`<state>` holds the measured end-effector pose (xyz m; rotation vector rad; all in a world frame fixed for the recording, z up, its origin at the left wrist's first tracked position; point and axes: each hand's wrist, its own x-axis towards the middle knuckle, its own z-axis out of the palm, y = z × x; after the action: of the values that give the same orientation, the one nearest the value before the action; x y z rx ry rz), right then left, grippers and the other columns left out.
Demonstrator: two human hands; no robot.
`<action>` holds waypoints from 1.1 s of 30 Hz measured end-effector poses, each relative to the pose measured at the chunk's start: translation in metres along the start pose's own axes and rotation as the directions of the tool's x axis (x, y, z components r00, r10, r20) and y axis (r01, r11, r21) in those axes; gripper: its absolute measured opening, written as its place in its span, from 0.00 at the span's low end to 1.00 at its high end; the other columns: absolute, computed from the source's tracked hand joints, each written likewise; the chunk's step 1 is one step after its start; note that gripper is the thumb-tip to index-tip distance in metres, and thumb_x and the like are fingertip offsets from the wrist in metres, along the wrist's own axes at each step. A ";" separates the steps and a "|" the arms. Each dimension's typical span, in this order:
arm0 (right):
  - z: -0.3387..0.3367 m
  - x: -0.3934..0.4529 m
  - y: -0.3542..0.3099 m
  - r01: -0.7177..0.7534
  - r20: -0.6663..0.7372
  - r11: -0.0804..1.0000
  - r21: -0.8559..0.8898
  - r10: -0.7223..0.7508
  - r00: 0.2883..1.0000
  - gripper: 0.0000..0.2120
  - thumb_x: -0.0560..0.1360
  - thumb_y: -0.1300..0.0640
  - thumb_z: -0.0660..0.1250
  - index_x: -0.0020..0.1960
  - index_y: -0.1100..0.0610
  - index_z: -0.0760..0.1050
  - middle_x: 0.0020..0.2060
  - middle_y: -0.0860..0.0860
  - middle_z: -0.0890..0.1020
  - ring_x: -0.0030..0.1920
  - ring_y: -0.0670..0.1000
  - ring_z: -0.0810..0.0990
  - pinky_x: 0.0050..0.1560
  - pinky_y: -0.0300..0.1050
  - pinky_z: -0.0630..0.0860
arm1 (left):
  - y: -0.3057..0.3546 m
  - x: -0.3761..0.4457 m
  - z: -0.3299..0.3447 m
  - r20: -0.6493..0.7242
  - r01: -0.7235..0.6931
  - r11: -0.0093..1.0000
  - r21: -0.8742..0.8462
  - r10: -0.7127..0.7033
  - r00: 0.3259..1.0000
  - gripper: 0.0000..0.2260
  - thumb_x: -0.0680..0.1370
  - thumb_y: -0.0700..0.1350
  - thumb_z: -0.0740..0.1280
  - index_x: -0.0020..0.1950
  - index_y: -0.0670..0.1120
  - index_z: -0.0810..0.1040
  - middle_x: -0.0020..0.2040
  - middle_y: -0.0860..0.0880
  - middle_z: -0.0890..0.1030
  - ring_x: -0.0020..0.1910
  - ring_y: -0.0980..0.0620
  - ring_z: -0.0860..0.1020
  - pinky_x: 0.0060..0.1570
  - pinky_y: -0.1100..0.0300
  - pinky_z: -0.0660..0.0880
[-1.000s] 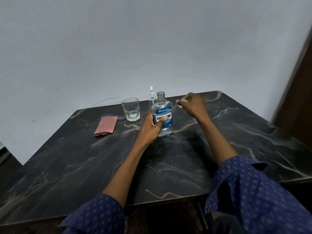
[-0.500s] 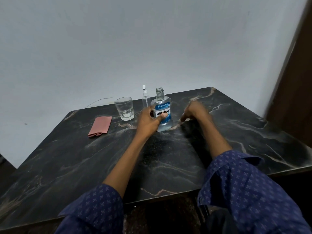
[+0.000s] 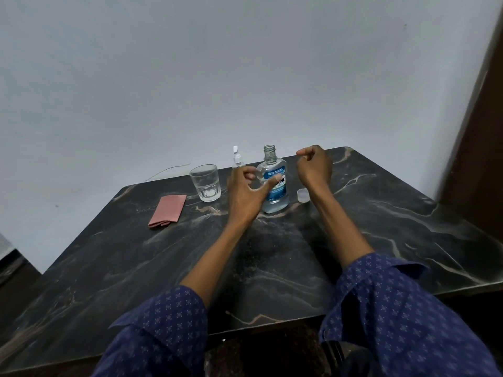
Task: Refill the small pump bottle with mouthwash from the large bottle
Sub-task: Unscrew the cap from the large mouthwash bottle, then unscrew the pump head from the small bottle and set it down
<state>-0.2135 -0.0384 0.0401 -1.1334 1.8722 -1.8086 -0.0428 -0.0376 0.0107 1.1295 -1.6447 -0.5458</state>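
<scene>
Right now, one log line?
cap: on table, right of open mouthwash bottle | left hand: open beside bottle | right hand: empty

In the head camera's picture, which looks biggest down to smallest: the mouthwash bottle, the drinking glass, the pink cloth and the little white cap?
1. mouthwash bottle
2. pink cloth and drinking glass: they look about alike, so I won't rank them.
3. white cap, clearly the smallest.
</scene>
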 end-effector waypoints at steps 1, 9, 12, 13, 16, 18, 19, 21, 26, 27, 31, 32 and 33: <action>0.002 -0.001 -0.002 0.027 -0.032 1.000 -0.004 -0.027 0.999 0.13 0.78 0.65 0.60 0.52 0.52 0.80 0.55 0.49 0.83 0.56 0.52 0.81 0.52 0.46 0.76 | -0.001 0.001 -0.004 -0.097 -0.005 0.999 -0.034 0.002 0.995 0.24 0.78 0.67 0.71 0.60 0.48 0.74 0.55 0.49 0.77 0.53 0.51 0.78 0.52 0.54 0.79; 0.020 -0.017 -0.009 0.163 -0.102 0.986 0.023 -0.160 0.982 0.12 0.84 0.59 0.55 0.56 0.56 0.78 0.53 0.46 0.78 0.54 0.48 0.76 0.53 0.46 0.70 | -0.023 0.031 -0.024 -0.219 0.151 0.981 0.123 -0.121 0.968 0.19 0.84 0.46 0.66 0.73 0.44 0.67 0.70 0.44 0.74 0.63 0.44 0.77 0.56 0.53 0.73; 0.024 -0.021 -0.006 0.153 -0.072 0.988 -0.005 -0.153 0.986 0.13 0.85 0.57 0.53 0.57 0.55 0.77 0.56 0.48 0.80 0.58 0.50 0.77 0.58 0.51 0.74 | -0.033 0.040 -0.018 -0.114 0.137 0.963 0.233 -0.112 0.987 0.25 0.84 0.47 0.69 0.78 0.45 0.65 0.73 0.45 0.75 0.66 0.43 0.78 0.62 0.49 0.75; 0.025 -0.022 -0.005 0.153 -0.065 0.988 -0.016 -0.154 0.986 0.14 0.86 0.56 0.53 0.57 0.55 0.77 0.57 0.49 0.80 0.59 0.51 0.78 0.59 0.52 0.74 | -0.035 0.044 -0.015 -0.095 0.133 0.961 0.244 -0.113 0.989 0.26 0.84 0.48 0.69 0.79 0.45 0.65 0.74 0.45 0.75 0.68 0.42 0.78 0.64 0.47 0.75; 0.027 -0.023 -0.003 0.173 -0.057 0.985 -0.030 -0.174 0.983 0.13 0.86 0.56 0.53 0.56 0.54 0.77 0.57 0.49 0.80 0.60 0.52 0.77 0.60 0.53 0.75 | -0.038 0.054 -0.007 -0.023 0.130 0.963 0.235 -0.128 0.991 0.28 0.84 0.50 0.70 0.80 0.43 0.65 0.76 0.43 0.75 0.73 0.41 0.75 0.69 0.45 0.73; 0.028 -0.023 -0.003 0.183 -0.062 0.983 -0.030 -0.184 0.981 0.13 0.86 0.55 0.52 0.56 0.53 0.76 0.55 0.47 0.79 0.59 0.51 0.77 0.60 0.54 0.75 | -0.040 0.059 -0.003 0.022 0.139 0.969 0.203 -0.146 0.989 0.29 0.84 0.50 0.70 0.82 0.43 0.64 0.77 0.42 0.74 0.75 0.40 0.73 0.73 0.42 0.73; 0.028 -0.023 -0.003 0.185 -0.066 0.982 -0.029 -0.186 0.980 0.13 0.86 0.55 0.52 0.56 0.53 0.76 0.54 0.46 0.78 0.59 0.51 0.77 0.60 0.54 0.76 | -0.040 0.061 -0.001 0.026 0.144 0.970 0.195 -0.152 0.988 0.29 0.84 0.50 0.70 0.81 0.43 0.65 0.77 0.42 0.74 0.75 0.40 0.73 0.73 0.41 0.73; 0.028 -0.024 -0.004 0.181 -0.067 0.983 -0.031 -0.183 0.981 0.12 0.86 0.54 0.52 0.56 0.52 0.75 0.54 0.46 0.78 0.58 0.51 0.77 0.60 0.55 0.76 | -0.042 0.065 0.000 0.019 0.139 0.970 0.200 -0.145 0.989 0.25 0.84 0.49 0.70 0.78 0.43 0.69 0.73 0.43 0.78 0.71 0.40 0.77 0.69 0.42 0.76; 0.027 -0.027 -0.008 0.150 -0.071 0.988 -0.027 -0.151 0.986 0.12 0.87 0.53 0.52 0.57 0.52 0.74 0.56 0.48 0.80 0.59 0.52 0.78 0.62 0.59 0.77 | -0.047 0.062 -0.006 0.030 0.088 0.958 0.272 -0.100 0.994 0.15 0.83 0.52 0.71 0.63 0.44 0.75 0.56 0.48 0.80 0.54 0.46 0.79 0.49 0.53 0.74; 0.026 -0.028 -0.009 0.152 -0.083 0.988 -0.023 -0.153 0.985 0.12 0.87 0.53 0.52 0.56 0.52 0.75 0.55 0.48 0.79 0.59 0.52 0.77 0.62 0.59 0.77 | -0.047 0.059 -0.009 0.034 0.083 0.954 0.288 -0.097 0.995 0.15 0.83 0.52 0.71 0.62 0.45 0.75 0.55 0.48 0.80 0.53 0.46 0.79 0.49 0.52 0.75; 0.025 -0.033 -0.017 0.205 -0.189 0.979 -0.005 -0.202 0.961 0.11 0.85 0.55 0.54 0.56 0.56 0.75 0.54 0.48 0.77 0.56 0.50 0.74 0.59 0.56 0.76 | -0.044 0.036 -0.028 0.022 0.058 0.947 0.315 -0.069 0.997 0.13 0.82 0.51 0.72 0.60 0.45 0.75 0.55 0.48 0.81 0.53 0.46 0.80 0.53 0.49 0.78; 0.024 -0.036 -0.020 0.237 -0.229 0.972 -0.002 -0.231 0.946 0.10 0.85 0.56 0.55 0.56 0.57 0.74 0.54 0.49 0.77 0.55 0.50 0.73 0.57 0.54 0.75 | -0.043 0.030 -0.033 0.019 0.054 0.950 0.308 -0.063 0.998 0.13 0.82 0.51 0.72 0.60 0.45 0.76 0.55 0.48 0.81 0.53 0.46 0.80 0.54 0.48 0.79; 0.024 -0.039 -0.024 0.286 -0.272 0.958 -0.005 -0.276 0.922 0.08 0.85 0.56 0.56 0.56 0.57 0.73 0.54 0.50 0.76 0.55 0.50 0.72 0.55 0.52 0.74 | -0.041 0.022 -0.038 0.017 0.048 0.952 0.302 -0.056 0.998 0.13 0.82 0.51 0.72 0.61 0.45 0.76 0.55 0.48 0.81 0.53 0.46 0.80 0.55 0.48 0.79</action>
<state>-0.1639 -0.0251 0.0471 -1.2507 1.8886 -2.2469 0.0083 -0.0695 0.0033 1.3960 -1.7647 -0.3495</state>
